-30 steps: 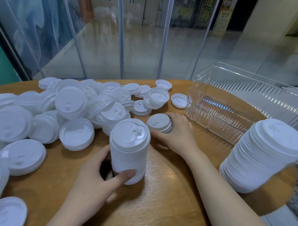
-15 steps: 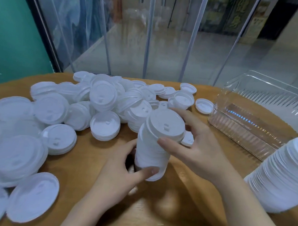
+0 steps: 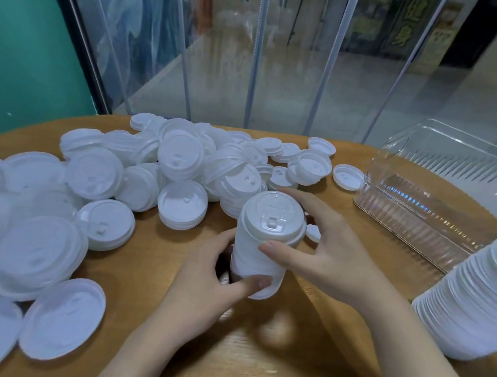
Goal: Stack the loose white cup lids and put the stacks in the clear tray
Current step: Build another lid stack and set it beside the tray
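Observation:
A tall stack of white lids (image 3: 265,240) stands on the wooden table (image 3: 156,321) in front of me. My left hand (image 3: 209,286) grips its lower part, thumb across the front. My right hand (image 3: 324,248) holds the top of the stack, thumb and fingers curled round the uppermost lid. Several loose white lids (image 3: 181,208) lie scattered and piled over the left and back of the table. The clear tray (image 3: 428,207) stands at the right, with no lids visible in it.
A larger, wider stack of white lids (image 3: 470,306) stands at the right edge near me, just in front of the tray. Glass panels with metal frames (image 3: 256,57) rise behind the table. A teal wall (image 3: 25,50) is at the left.
My right hand left the small lid pile behind the stack and set lids on top of the stack, where it now holds. My view shifted left.

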The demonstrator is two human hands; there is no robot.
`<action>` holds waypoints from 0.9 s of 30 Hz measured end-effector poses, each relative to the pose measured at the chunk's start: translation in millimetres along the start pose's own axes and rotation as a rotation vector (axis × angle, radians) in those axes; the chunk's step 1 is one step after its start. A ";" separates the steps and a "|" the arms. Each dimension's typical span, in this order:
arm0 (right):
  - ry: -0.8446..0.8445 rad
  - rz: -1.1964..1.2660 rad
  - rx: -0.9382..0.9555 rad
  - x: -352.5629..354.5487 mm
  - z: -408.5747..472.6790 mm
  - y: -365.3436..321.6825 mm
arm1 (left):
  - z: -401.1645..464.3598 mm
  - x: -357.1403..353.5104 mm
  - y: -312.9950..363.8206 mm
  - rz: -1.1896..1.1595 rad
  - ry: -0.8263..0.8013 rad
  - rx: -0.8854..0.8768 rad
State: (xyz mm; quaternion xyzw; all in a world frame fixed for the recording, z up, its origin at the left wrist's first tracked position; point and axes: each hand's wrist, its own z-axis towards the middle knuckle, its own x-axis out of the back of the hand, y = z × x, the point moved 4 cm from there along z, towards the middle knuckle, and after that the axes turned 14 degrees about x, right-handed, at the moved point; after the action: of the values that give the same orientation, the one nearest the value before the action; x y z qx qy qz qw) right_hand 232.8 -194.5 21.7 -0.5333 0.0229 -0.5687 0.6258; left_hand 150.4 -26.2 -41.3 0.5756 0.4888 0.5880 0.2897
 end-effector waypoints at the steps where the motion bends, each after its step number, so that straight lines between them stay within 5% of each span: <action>1: -0.002 0.002 -0.002 0.0 -1.1 0.3 | 0.1 0.0 -0.1 0.000 0.000 -0.001; 6: 0.012 0.021 -0.031 3.0 -5.1 2.9 | 0.5 -0.2 -1.5 -0.012 0.003 0.004; 11: 0.224 -0.018 -0.088 30.5 -8.8 37.7 | 1.0 0.1 -3.2 -0.015 0.006 0.005; 15: 0.036 -0.377 -0.201 37.8 -21.8 84.0 | 0.1 -0.2 -4.0 -0.028 0.011 0.028; 19: -0.062 -0.431 -0.254 35.1 -28.4 102.3 | 0.1 -1.3 -3.6 -0.036 0.016 0.036; 27: 0.134 -0.279 -0.269 37.6 -29.3 99.6 | -1.4 -1.4 -3.2 -0.031 0.007 0.046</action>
State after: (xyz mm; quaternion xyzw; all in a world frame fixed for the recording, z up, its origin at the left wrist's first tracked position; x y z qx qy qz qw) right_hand 295.9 -262.5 -38.2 -0.5712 0.0663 -0.6758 0.4612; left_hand 148.6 -26.6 -44.6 0.5723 0.5122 0.5741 0.2837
